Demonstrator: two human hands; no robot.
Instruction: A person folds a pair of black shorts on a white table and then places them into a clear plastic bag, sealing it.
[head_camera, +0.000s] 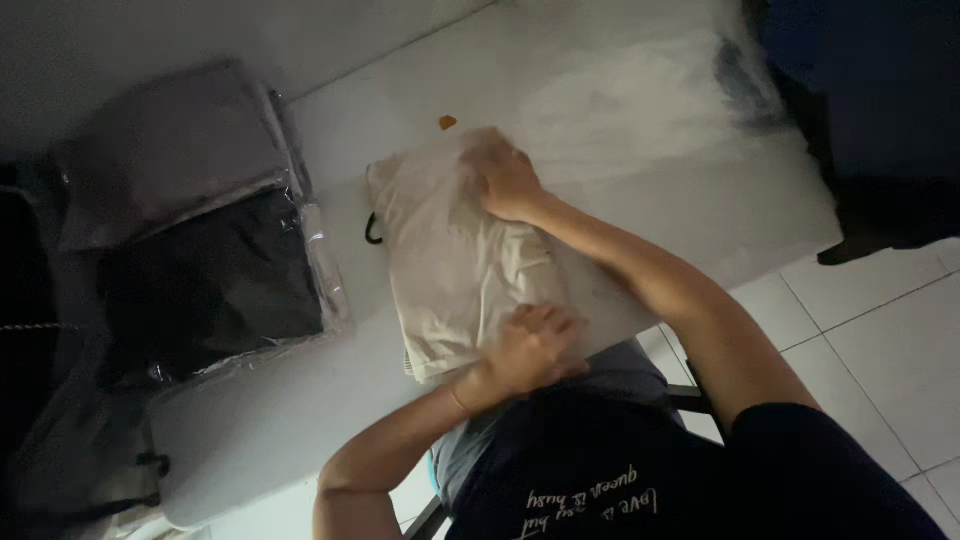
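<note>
The right hand (508, 178) lies just above the middle of the frame, palm down and fingers spread loosely on the far end of a folded cream garment (462, 262). It presses flat on the cloth and grips nothing. The left hand (532, 345) sits lower, a little below the middle of the frame, also palm down on the near end of the same garment, fingers curled slightly over the fabric; I cannot tell whether it pinches a fold or only rests there.

The cream garment lies in the centre of the picture as a thick oblong bundle, folded over on itself, flat on the white desk (640, 110). At its left edge a small dark loop (372, 229) pokes out from beneath it.

To the left of the garment, just beside it on the desk, lies a dark garment in a clear plastic bag (215, 280), its film catching the dim light. Above that, toward the upper left, a grey folded bundle (175, 150) partly overlaps the bag. A small orange scrap (447, 122) sits on the desk just above the cream garment.

At the lower right, pale floor tiles (880, 340) show past the desk's edge. The room is dim.
</note>
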